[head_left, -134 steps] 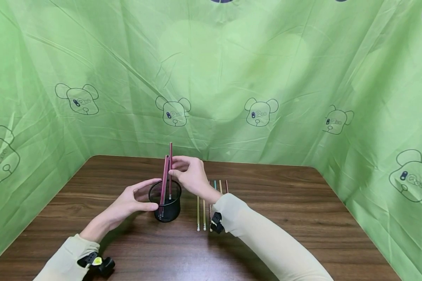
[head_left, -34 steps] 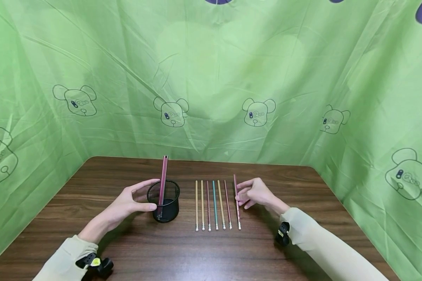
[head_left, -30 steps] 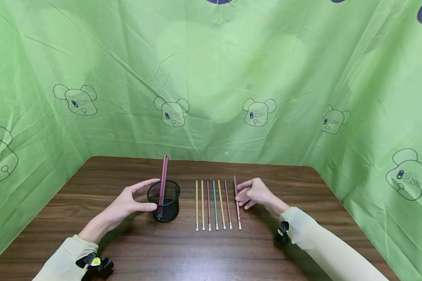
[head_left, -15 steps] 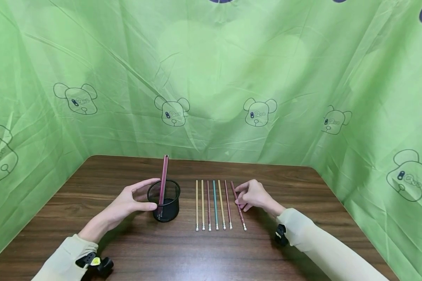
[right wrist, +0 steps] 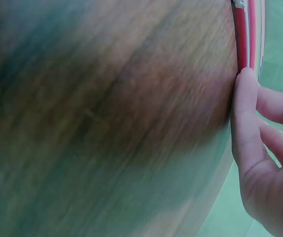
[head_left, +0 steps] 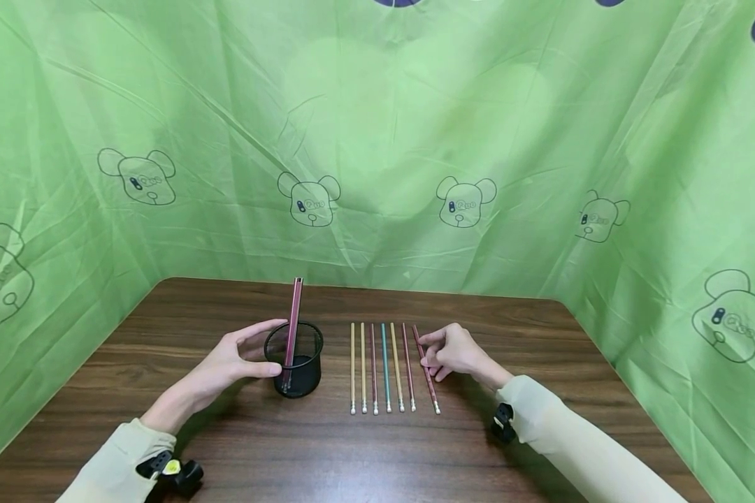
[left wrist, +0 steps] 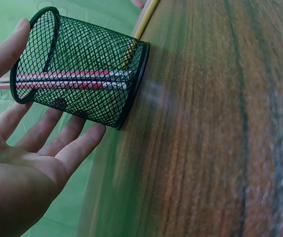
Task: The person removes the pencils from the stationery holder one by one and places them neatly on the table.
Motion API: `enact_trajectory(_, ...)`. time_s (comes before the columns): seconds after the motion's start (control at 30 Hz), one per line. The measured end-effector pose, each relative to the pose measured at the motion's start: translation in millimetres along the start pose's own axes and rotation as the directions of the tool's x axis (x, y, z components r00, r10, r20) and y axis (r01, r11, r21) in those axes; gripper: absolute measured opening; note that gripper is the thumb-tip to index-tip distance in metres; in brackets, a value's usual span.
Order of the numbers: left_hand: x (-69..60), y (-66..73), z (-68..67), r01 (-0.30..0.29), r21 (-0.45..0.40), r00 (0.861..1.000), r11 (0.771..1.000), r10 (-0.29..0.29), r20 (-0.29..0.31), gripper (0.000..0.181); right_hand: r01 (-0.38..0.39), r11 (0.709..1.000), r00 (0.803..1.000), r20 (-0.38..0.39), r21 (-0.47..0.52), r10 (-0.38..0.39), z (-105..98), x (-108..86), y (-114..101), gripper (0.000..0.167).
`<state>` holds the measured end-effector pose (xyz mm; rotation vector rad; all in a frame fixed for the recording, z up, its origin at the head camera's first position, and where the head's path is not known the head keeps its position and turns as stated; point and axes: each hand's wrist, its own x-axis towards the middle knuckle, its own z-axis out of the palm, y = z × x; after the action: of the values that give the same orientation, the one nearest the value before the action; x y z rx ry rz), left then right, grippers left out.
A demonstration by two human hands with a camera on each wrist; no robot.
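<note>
A black mesh pencil cup (head_left: pixel 297 381) stands upright on the table, with a few pink-and-dark pencils (head_left: pixel 293 314) leaning inside. My left hand (head_left: pixel 229 363) holds the cup from its left side; in the left wrist view, the thumb (left wrist: pixel 20 37) is at the rim and the fingers (left wrist: pixel 82 145) lie along the wall. On the right, my right hand (head_left: pixel 456 351) pinches a dark pink pencil (head_left: pixel 429 384) that lies slanted, eraser end toward me. In the right wrist view, a fingertip (right wrist: pixel 247 81) touches a red pencil (right wrist: pixel 245 39); the far fingertips are partly hidden.
Between cup and right hand, several pencils lie in a parallel row, erasers toward me: yellow (head_left: pixel 352 363), teal (head_left: pixel 386 363) and dark red (head_left: pixel 409 363) among them. The brown wooden table (head_left: pixel 226 447) meets a green cloth backdrop (head_left: pixel 377 140).
Earlier my right hand held a pencil upright over the cup; it is now at the row's right end. Over the last second that pencil has turned, its eraser end swinging right. My left hand stays put.
</note>
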<state>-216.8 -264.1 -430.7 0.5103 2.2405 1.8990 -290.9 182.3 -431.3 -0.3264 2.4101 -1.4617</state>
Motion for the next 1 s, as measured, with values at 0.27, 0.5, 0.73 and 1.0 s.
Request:
enact_trajectory(0.27,0.1,1.0,0.3,0.0,0.016,1.0,1.0,0.0,-0.002,0.075,0.015,1.0,1.0,0.026,0.012,-0.015,1.6,0.1,-3.8,0.046)
enact_trajectory(0.5,-0.1,1.2,0.2,-0.002,0.011,1.0,1.0,0.002,-0.001,0.074,0.025,0.999,1.0,0.012,-0.044,-0.024,2.9,3.3,-3.7,0.045)
enact_trajectory(0.73,-1.0,0.9,-0.1,0.0,0.013,1.0,1.0,0.0,0.0,0.074,0.038,0.994,0.999,0.0,-0.098,-0.039,4.8,6.9,-1.9,0.044)
enact_trajectory(1.0,-0.4,1.1,0.0,0.004,0.009,1.0,1.0,-0.004,0.0,0.074,0.049,0.992,0.999,-0.013,-0.119,-0.051,5.1,8.0,-1.8,0.042)
